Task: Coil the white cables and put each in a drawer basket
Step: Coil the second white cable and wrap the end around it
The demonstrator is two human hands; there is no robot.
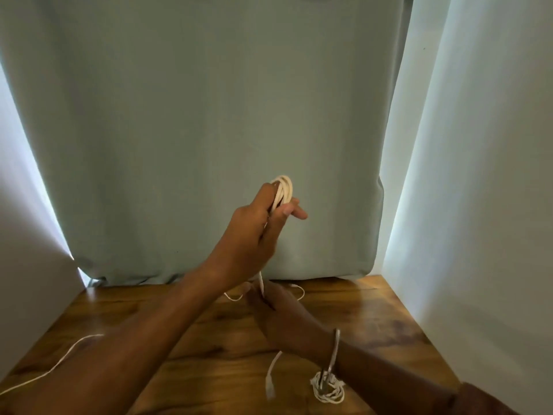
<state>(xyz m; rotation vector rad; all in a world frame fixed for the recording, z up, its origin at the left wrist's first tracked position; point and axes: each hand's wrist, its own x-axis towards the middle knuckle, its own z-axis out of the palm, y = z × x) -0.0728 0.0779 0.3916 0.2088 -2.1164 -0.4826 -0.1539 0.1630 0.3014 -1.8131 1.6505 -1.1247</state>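
My left hand (257, 232) is raised in front of the curtain and grips a small coil of white cable (284, 190) whose loops stick out above the fingers. A strand of that cable runs down to my right hand (287, 319), which pinches it just above the wooden table (209, 369). The cable's free end with a plug (270, 384) lies on the table near my right wrist. A second white cable (54, 366) trails across the table's left side. No drawer basket is in view.
A grey-green curtain (194, 130) hangs behind the table, with white walls on both sides. A small bundle of white cord (327, 389) with a metal piece lies near the table's front right. More cable loops (296, 292) lie by the curtain's hem.
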